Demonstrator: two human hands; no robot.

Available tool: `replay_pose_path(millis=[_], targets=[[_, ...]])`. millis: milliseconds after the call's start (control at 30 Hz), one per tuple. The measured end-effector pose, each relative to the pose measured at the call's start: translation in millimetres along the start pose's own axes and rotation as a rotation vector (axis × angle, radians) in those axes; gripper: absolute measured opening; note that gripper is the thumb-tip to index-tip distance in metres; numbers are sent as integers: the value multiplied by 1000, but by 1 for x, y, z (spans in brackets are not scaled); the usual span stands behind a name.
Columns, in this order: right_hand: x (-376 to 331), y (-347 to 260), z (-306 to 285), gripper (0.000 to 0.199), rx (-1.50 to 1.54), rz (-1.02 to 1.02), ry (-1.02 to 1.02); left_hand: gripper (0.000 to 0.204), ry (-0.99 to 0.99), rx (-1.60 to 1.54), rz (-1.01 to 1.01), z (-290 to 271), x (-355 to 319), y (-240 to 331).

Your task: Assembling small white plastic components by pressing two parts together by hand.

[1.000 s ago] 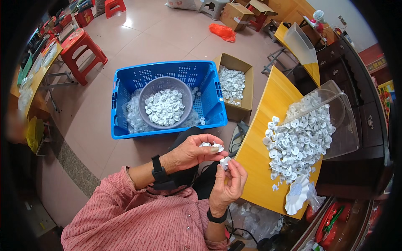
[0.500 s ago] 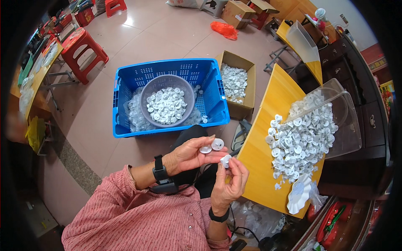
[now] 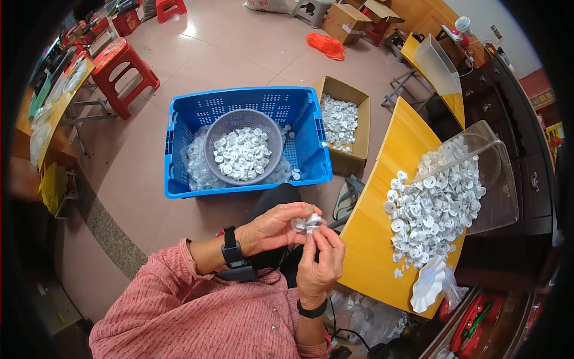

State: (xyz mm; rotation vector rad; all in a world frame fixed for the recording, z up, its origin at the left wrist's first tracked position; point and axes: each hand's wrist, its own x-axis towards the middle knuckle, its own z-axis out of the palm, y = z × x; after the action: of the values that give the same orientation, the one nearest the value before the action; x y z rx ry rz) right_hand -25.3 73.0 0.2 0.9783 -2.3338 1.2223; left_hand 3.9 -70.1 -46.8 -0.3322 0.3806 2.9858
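My left hand is curled around a few small round white plastic pieces, thumb on top. My right hand comes up from below and pinches another white piece against them with thumb and fingertips. Fingers overlap the pieces, so how they fit together cannot be made out. Beyond my hands, a grey-purple round basket full of like pieces sits inside a blue plastic crate. To my right, a big heap of the same pieces covers part of a yellow wooden board.
A clear plastic bin lies tipped behind the heap. A white scalloped dish rests at the board's near edge. A cardboard box of white pieces stands beside the crate. A red stool and a sandal are on the floor.
My right hand has moved up and left, bringing its piece to those in my left hand. My left fingers have curled in from a flatter, open palm. The whole view has shifted slightly.
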Motion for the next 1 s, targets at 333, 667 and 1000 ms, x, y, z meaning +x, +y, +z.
replay_pose_path(millis=[333,667,1000], targets=[[-21,4,21,16,212,25,-348,25,454,269,346,-43,0,84],[-78,38,19,21,-4,125,-996,32,1113,854,556,-157,12,166],[-93,76,17,21,30,81,-1362,21,848,768,535,-145,156,213]])
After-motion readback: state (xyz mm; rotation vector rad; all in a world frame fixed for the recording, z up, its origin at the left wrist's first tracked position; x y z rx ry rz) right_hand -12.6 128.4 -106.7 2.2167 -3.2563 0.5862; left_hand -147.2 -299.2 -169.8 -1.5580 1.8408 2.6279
